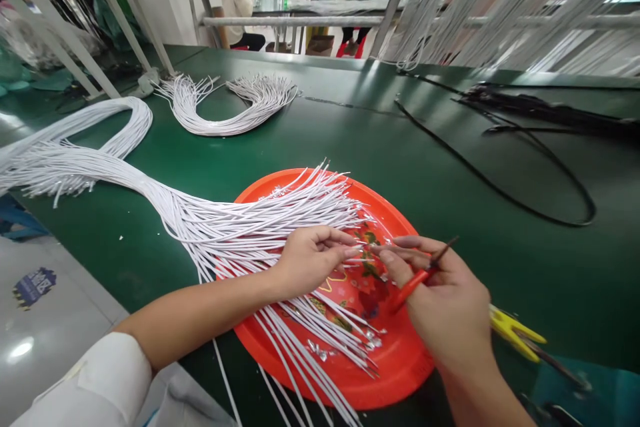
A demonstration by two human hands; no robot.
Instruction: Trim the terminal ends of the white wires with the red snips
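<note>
My left hand (315,255) is over a red tray (400,373), its thumb and fingers pinched on the end of a white cable. My right hand (443,293) faces it from the right, thumb and fingers closed near that same cable tip. Held across its palm is a small red-handled tool (413,289) with a thin dark tip; its exact kind is unclear. A thick bundle of white cables (200,217) runs from the left onto the tray, ends fanned out. Shiny silvery scraps (320,349) lie on the tray's patterned bottom.
More bundled white cables (215,127) lie curved on the green table (320,140). Black cables (530,193) lie at right. A yellow-handled tool (517,332) rests beside my right wrist. White cables (460,20) hang from a rack at the back; people are beyond it.
</note>
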